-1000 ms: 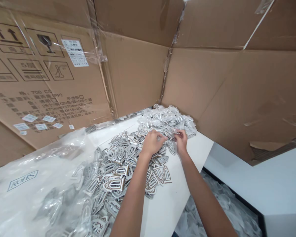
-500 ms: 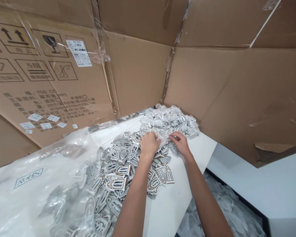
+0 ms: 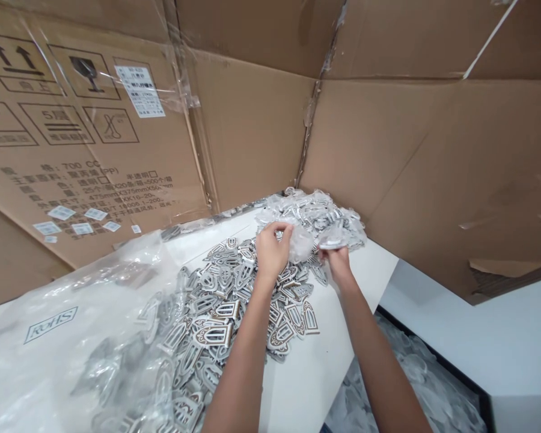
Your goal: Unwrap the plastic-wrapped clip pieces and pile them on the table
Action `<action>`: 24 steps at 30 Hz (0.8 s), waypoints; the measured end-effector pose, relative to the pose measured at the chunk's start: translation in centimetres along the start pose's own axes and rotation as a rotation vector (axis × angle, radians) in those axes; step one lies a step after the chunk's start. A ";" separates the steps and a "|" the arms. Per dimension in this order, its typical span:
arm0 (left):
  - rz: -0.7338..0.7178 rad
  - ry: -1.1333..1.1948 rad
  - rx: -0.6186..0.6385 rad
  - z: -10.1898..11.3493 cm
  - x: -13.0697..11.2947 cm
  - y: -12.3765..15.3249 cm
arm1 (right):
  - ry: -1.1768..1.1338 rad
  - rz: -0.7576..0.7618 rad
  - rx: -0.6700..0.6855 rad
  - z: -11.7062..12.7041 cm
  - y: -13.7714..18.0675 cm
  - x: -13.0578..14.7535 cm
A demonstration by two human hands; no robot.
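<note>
Over the pile, my left hand (image 3: pixel 272 251) pinches the edge of a small clear plastic bag (image 3: pixel 301 244), which puffs out to its right. My right hand (image 3: pixel 337 263) is closed on a bagged ornament (image 3: pixel 333 244), a pale flat piece inside clear film. Beneath both hands spreads a heap of loose window-shaped ornaments (image 3: pixel 214 334), arched, white and grey with brown scrollwork. Just beyond my fingers lies a mound of bagged ornaments (image 3: pixel 313 207) in crinkled film.
A large clear bag marked RoHS (image 3: pixel 94 300) covers the left of the white table (image 3: pixel 306 373). Tall cardboard boxes (image 3: pixel 252 126) wall in the back and right. Below the table's right edge, a dark-rimmed bin (image 3: pixel 415 373) holds clear plastic bags.
My hands have moved apart slightly and lifted. A bagged piece now shows in my right hand, and the bag by my left hand has puffed out.
</note>
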State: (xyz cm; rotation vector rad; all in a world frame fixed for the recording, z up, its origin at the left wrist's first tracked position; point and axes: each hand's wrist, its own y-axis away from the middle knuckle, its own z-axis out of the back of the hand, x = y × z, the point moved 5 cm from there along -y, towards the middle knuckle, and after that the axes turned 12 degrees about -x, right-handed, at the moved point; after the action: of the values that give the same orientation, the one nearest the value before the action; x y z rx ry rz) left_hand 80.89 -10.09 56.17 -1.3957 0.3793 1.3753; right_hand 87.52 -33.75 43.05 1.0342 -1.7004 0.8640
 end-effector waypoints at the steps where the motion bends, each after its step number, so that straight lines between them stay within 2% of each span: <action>1: 0.014 0.023 -0.022 0.1 0.0 0.1 | 0.014 0.011 -0.014 -0.1 0.1 -0.1; 5: 0.014 -0.056 -0.107 0.5 0.2 0.5 | -0.008 0.072 -0.119 0.3 0.3 0.0; 8: -0.023 -0.194 -0.181 1.1 0.5 0.6 | 0.049 0.240 -0.287 1.2 0.5 1.1; 9: -0.023 -0.200 -0.138 1.1 0.7 0.6 | 0.052 0.272 -0.297 1.3 0.5 1.3; 11: -0.046 -0.185 0.053 0.4 1.0 0.7 | 0.009 0.264 -0.250 1.2 0.4 1.5; 13: -0.095 -0.205 0.237 -0.3 1.3 1.2 | -0.085 0.180 -0.189 1.2 0.0 1.3; 14: -0.109 -0.233 0.276 -0.5 1.5 1.5 | -0.126 0.135 -0.180 1.3 -0.2 1.1; 18: -0.051 -0.303 0.179 -0.6 2.5 1.6 | -0.126 -0.031 -0.149 1.4 -0.8 -0.4; 20: -0.013 -0.258 0.128 -0.9 2.8 1.2 | -0.073 -0.054 -0.158 1.3 -0.7 -1.1; 22: 0.014 -0.182 0.092 -1.1 3.0 0.6 | 0.012 0.039 -0.246 1.6 -0.5 -1.1; 24: 0.032 -0.098 0.065 -1.1 3.0 0.0 | 0.161 0.228 -0.348 1.9 -0.1 -0.4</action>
State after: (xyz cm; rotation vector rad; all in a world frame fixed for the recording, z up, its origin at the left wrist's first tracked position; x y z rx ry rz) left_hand 82.22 -9.68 53.34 -1.2687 0.3796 1.4399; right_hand 87.03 -35.31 42.07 0.5313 -1.7724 0.7363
